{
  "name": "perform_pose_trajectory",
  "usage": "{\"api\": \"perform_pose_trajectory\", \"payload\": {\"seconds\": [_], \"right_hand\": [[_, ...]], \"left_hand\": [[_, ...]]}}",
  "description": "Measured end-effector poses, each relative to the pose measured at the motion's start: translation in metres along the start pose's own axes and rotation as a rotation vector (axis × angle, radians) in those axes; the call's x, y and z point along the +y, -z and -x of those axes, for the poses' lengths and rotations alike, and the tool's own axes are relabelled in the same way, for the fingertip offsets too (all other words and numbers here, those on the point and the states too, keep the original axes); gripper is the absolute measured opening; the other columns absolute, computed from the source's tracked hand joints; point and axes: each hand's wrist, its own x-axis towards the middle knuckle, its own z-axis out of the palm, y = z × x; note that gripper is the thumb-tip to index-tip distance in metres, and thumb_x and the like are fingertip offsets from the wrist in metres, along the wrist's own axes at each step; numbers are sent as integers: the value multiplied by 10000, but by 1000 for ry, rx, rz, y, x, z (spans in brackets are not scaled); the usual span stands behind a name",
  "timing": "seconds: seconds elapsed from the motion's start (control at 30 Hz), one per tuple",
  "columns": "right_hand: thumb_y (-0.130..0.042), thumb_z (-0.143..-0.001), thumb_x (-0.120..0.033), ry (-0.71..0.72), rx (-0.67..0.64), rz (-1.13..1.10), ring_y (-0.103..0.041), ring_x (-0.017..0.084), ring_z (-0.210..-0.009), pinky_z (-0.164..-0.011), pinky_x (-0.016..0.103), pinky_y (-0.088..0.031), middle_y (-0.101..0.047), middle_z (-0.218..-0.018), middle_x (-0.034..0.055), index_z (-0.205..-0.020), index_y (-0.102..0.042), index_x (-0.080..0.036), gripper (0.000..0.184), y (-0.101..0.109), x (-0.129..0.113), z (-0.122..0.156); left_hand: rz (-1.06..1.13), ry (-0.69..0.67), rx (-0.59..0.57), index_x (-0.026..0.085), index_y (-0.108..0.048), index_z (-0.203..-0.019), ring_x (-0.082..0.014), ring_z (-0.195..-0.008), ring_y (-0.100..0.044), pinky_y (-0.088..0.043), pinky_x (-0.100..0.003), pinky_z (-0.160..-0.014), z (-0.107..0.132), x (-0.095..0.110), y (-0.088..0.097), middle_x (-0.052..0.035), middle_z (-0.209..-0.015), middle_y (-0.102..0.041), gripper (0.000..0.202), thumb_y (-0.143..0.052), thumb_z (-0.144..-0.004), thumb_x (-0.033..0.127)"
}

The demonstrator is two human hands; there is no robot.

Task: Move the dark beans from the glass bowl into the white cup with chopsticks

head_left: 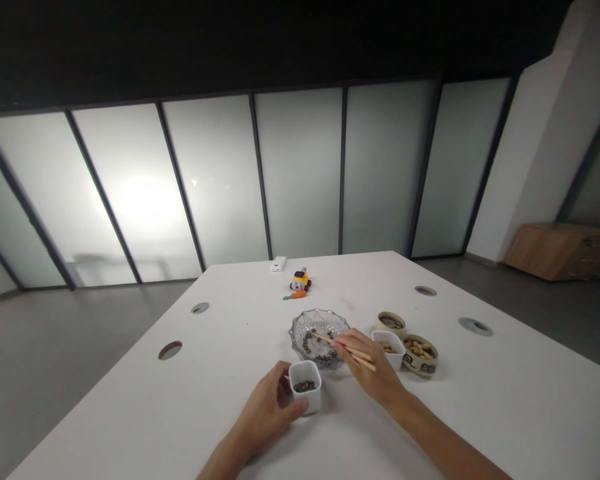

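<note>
My left hand [270, 408] is closed around the side of a small white square cup [311, 401] standing on the table, with small dark brown beans or beads [305, 387] at its bottom. In my right hand [367, 368] is a pair of wooden chopsticks [349, 348], their tips over the inside of a clear glass bowl [300, 320]. Dark round pieces [325, 358] lie in a curve along the bowl's inner floor. I cannot make out whether the tips pinch one of them.
Right of my right hand stand a white square cup [396, 360] and a patterned bowl [423, 365], both holding peanuts, and a round pot [391, 324] of darker pieces. Farther back are a toy truck [300, 281], a toy carrot [297, 295] and a white device [279, 264]. Holes [170, 350] pierce the tabletop.
</note>
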Motion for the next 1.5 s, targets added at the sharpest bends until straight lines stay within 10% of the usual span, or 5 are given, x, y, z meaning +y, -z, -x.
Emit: {"api": "perform_pose_trajectory", "payload": {"seconds": [0.43, 0.63, 0.9, 1.5], "right_hand": [[-604, -1019, -554, -156, 194, -11, -782, 275, -875, -811, 405, -652, -794, -900, 80, -860, -764, -257, 372, 43, -42, -34], [-689, -926, -633, -443, -160, -290, -816, 284, -875, -773, 376, -691, -807, -910, 70, -873, -764, -237, 407, 66, -76, -43], [-552, -1041, -537, -176, -19, 103, -727, 231, -798, -750, 334, -569, -770, -846, 55, -817, -765, -235, 432, 49, -58, -39], [-539, -1081, -520, -66, -119, 28, -689, 226, -773, -714, 339, -560, -724, -834, 58, -799, -736, -228, 451, 22, -28, -23]], "left_hand": [[31, -1, 16, 182, -652, -1151, -231, -879, -608, -434, -290, -781, -1, -1, -1, -33, -992, -719, 380, -717, -805, 324], [4, 16, 27, 183, -658, -1149, -243, -896, -605, -434, -300, -797, 0, 0, 0, -37, -994, -714, 377, -712, -809, 338], [3, 11, 20, 188, -652, -1139, -233, -864, -593, -433, -295, -781, 0, 1, -1, -39, -983, -717, 383, -694, -801, 363], [-6, 25, 23, 190, -647, -1137, -221, -856, -587, -426, -282, -762, 0, 3, -1, -29, -967, -703, 373, -693, -809, 362]]}}
